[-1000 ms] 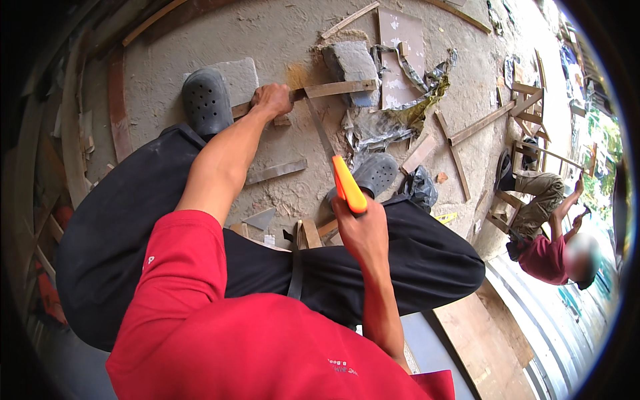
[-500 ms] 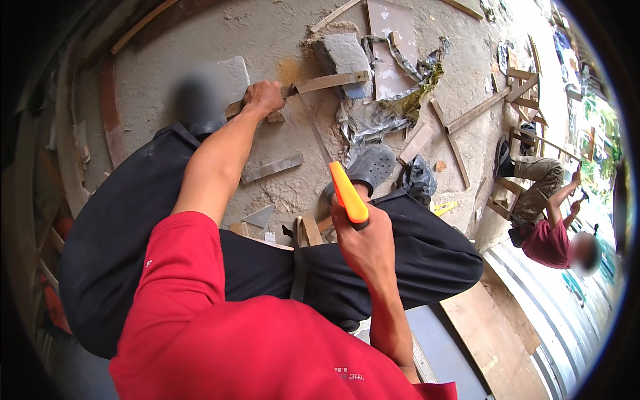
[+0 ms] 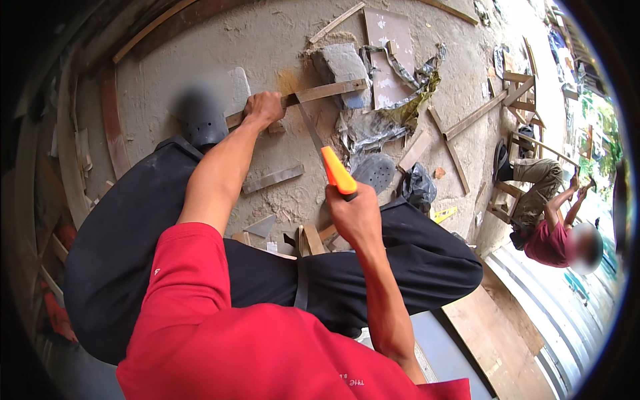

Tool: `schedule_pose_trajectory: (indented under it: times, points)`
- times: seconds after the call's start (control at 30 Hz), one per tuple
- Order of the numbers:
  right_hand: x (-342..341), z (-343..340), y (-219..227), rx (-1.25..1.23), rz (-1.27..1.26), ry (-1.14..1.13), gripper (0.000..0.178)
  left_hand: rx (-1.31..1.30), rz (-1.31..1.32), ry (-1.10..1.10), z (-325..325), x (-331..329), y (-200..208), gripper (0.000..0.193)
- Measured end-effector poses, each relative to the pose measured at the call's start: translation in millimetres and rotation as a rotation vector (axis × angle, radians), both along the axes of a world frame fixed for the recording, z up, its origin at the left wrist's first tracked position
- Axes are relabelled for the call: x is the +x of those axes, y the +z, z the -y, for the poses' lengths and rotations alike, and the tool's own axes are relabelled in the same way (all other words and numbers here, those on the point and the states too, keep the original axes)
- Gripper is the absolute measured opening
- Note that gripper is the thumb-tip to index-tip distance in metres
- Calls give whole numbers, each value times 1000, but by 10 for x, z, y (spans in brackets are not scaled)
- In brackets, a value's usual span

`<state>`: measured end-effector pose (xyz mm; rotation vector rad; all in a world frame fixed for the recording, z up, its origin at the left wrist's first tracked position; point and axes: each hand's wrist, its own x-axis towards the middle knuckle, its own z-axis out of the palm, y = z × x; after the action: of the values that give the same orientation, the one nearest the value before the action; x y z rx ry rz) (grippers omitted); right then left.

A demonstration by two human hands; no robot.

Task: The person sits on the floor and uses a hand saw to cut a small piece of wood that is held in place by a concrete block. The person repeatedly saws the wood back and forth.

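My left hand [image 3: 263, 108] is closed round a narrow wooden strip [image 3: 331, 89] and presses it from above. The strip's far right end lies by a grey concrete block [image 3: 341, 67]. In my right hand [image 3: 357, 215] is the handle of a handsaw [image 3: 340, 175], orange and yellow with a black part. Its thin blade runs up and away to the left, with its tip end against the strip, just right of my left hand. A small wood offcut [image 3: 275, 127] sits under the strip, partly hidden.
A loose wood piece [image 3: 273, 179] and a grey triangular scrap [image 3: 261, 226] lie on the sandy ground before me. Crumpled plastic sheeting [image 3: 373, 130] spreads by the block. At right, another person [image 3: 543, 213] sits holding a hammer. A plywood board [image 3: 490, 333] lies at lower right.
My right hand has pushed the handsaw forward and slightly left, so more of its blade reaches toward the strip. My left hand keeps its grip in nearly the same place.
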<state>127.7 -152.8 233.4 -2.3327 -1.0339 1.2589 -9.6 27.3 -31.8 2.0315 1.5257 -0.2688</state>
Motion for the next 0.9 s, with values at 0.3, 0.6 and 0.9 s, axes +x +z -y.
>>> schedule_pose_trajectory:
  times: [0.3, 0.6, 0.9]
  points:
    - [126, 179, 297, 8, 36, 46, 23, 3, 1, 35, 66, 75, 58, 28]
    - [255, -76, 266, 70, -8, 83, 22, 59, -19, -18, -185, 164, -217, 34]
    - [160, -109, -88, 30, 12, 84, 21, 0, -17, 21, -107, 227, -87, 29]
